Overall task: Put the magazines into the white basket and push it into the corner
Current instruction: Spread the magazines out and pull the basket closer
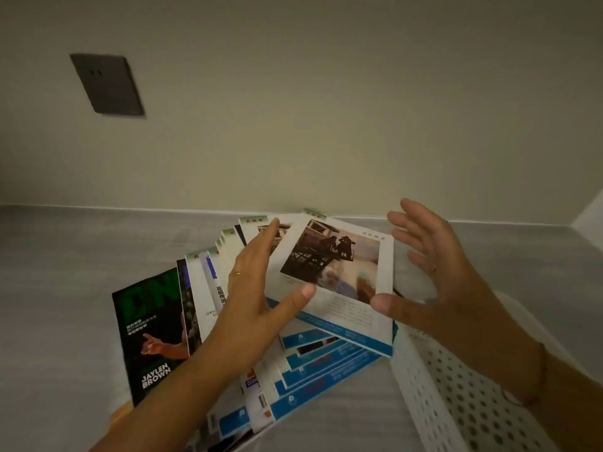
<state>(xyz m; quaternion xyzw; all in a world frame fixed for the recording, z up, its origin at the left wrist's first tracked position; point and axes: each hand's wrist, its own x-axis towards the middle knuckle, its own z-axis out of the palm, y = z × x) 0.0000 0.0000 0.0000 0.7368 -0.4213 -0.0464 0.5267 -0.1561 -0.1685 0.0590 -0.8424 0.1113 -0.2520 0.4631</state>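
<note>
Several magazines [313,363] lie fanned out on a grey surface, a dark green one [146,337] at the left end. On top sits a white magazine [339,265] with a photo and a blue lower edge. My left hand [257,288] rests flat on the fan with fingers spread, its thumb touching the top magazine's lower left. My right hand [430,265] is open to the right of that magazine, with only the thumb touching its lower right part. The white perforated basket [440,386] stands at the lower right, beside the fan and under my right forearm.
A beige wall runs behind the grey surface [65,288], with a dark socket plate [107,84] at upper left. A side wall [589,213] meets it at the far right, forming a corner.
</note>
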